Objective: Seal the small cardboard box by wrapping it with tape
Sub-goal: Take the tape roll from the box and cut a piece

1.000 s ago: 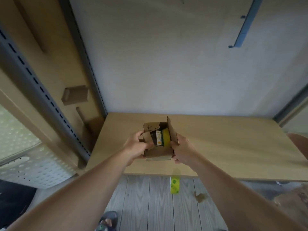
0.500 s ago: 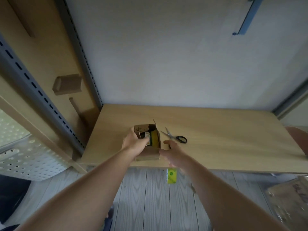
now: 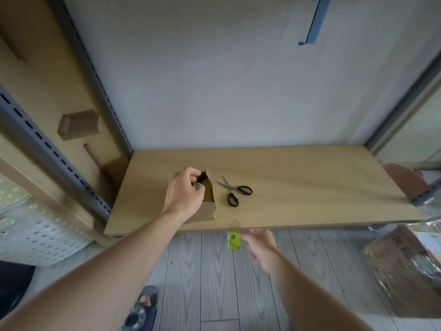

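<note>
Box prep, no tape on it yet that we can see. Our left hand (image 3: 185,194) sits on the small brown cardboard box (image 3: 206,212), its fingers (image 3: 194,174) curled over the open top edge and dipping into the opening, so they are grasping the box. We judge this grip pins it to the light wooden table (image 3: 310,187) and controls the flaps while the other hand is away.

The box stands on the table toward its 7 o'clock corner, close to the near edge. Its top is not closed and something yellow shows inside.

Our right hand (image 3: 261,244) is below the table edge, at 5 o'clock from the box, fingers loose and extended, holding nothing. Its tips are just beside the yellow-green strip of tape (image 3: 233,240); we cannot tell if they touch.

The strip hangs down off the near edge, with its upper end stuck on the tabletop. It is probably parked there so one hand can peel it free.

Black-handled scissors (image 3: 235,191) lie open at 3 o'clock from the box, near but apart, handy for cutting.

Step in hand, as we judge it: fetching tape. Next we need a clean pinch on the free end and a peel without the strip folding onto itself. The flaps should be shut before it lands.
</note>
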`<state>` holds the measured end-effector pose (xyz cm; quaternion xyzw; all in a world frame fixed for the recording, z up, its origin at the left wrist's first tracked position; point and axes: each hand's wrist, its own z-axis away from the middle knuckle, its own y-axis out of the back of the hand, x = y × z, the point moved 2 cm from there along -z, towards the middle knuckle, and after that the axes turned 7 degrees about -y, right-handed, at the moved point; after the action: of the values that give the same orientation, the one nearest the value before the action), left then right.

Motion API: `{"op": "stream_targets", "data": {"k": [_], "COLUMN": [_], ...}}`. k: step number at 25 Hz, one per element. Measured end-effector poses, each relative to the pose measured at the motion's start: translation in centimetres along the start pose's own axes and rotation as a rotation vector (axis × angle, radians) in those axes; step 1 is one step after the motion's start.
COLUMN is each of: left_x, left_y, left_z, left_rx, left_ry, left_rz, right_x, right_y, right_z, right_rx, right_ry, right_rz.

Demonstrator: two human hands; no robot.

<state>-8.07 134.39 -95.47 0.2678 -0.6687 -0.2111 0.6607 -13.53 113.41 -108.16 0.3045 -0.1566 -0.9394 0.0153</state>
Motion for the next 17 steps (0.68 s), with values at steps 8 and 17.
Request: {"op": "stream_targets", "data": {"k": [8,17], "left_x": [-3.0,-3.4], "left_y": [-4.2,-4.8], "left_z": [1.9,1.8], "left_rx": [-0.756,-0.752], "left_ry": [0.302,0.331], "left_rz": [0.216,0.117], "right_x": [1.3,1.3], "right_y": [-5.0,-4.4], "right_z": [-4.1,-2.1], "right_rx": [-0.079,-0.093], "right_ry": [-0.13,-0.147], "right_rz": [-0.39,-0.318]}}
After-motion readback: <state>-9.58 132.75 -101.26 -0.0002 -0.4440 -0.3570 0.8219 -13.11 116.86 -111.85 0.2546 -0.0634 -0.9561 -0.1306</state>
